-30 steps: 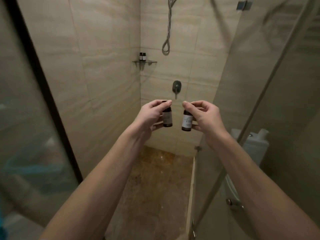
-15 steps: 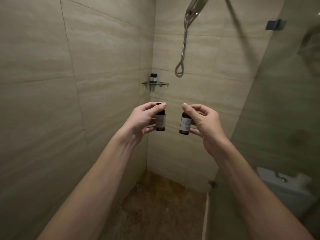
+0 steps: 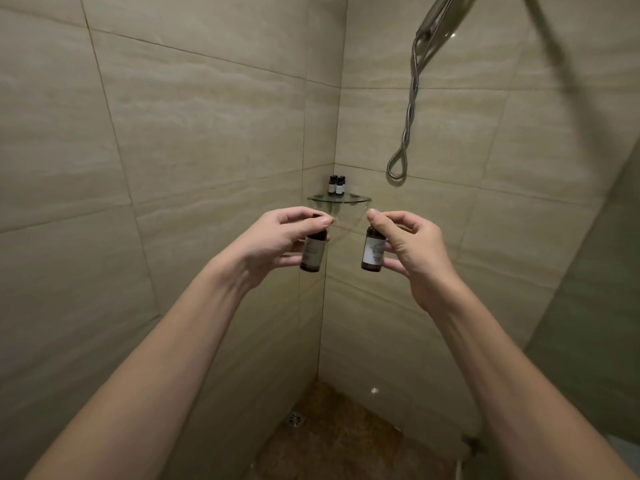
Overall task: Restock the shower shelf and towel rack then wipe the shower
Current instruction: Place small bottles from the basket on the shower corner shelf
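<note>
1. Two bare forearms reach up from the lower corners of the view toward the tiled corner of the shower.
2. The left hand (image 3: 277, 244) has its fingers curled round the first bottle (image 3: 313, 252), a small dark one with a pale label. The thumb lies across the cap end, and the bottle is held close to upright in the air.
3. The right hand (image 3: 412, 251) pinches the second bottle (image 3: 373, 252), which looks the same. The thumb tip is at the cap and the fingers are behind the label. The two bottles hang at about the same height, near each other but apart.
4. Below the arms lies the brown shower floor (image 3: 346, 441), with a small metal drain (image 3: 295, 419) close to the left wall.
5. Just above the hands in the view, a glass corner shelf (image 3: 358, 199) is fixed where the two tiled walls meet. A pair of small dark bottles (image 3: 336, 186) stands upright at its back, side by side. Whether they touch, I cannot tell.
6. On the right wall a metal shower hose (image 3: 410, 109) hangs in a loop, above and to the right of the shelf. The shower head (image 3: 443, 12) is cut off by the top edge.
7. A glass panel (image 3: 595, 306) fills the right edge.
</note>
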`<state>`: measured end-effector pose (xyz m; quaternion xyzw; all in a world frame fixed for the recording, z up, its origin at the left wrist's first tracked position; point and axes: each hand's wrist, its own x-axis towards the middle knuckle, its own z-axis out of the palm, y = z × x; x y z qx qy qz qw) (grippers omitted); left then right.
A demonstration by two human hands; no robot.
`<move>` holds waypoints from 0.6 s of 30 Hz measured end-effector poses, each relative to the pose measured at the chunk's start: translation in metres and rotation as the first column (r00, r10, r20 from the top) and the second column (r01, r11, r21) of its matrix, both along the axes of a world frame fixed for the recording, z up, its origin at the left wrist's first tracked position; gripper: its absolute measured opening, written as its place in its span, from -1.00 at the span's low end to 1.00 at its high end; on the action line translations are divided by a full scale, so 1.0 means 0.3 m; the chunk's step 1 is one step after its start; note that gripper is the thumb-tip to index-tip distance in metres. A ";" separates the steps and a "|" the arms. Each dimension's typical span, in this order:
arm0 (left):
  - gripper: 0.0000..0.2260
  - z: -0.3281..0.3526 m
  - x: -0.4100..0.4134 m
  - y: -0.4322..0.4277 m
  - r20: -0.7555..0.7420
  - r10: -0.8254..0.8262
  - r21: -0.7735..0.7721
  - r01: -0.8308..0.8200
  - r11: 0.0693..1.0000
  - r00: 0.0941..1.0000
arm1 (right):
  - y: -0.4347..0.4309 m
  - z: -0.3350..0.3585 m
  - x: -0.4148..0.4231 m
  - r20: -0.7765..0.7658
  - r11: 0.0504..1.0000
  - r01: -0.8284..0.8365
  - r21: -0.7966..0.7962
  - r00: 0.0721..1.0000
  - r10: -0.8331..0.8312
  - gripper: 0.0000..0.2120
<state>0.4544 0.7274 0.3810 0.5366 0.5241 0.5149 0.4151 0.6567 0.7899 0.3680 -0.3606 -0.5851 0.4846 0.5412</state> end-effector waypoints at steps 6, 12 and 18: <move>-0.66 0.018 -0.063 0.219 0.128 0.056 -0.002 -0.056 0.998 0.990 | 0.171 0.031 -0.033 0.023 1.000 0.001 0.014 1.000 -0.001 -0.77; -0.67 0.013 -0.133 0.472 0.122 0.028 0.023 -0.031 0.999 0.992 | 0.375 0.029 -0.088 0.044 0.997 0.061 0.048 0.997 -0.064 -0.79; -0.67 -0.013 -0.237 0.757 0.103 -0.044 0.084 0.035 0.996 0.994 | 0.616 -0.008 -0.199 0.023 0.986 0.144 0.086 0.989 -0.146 -0.79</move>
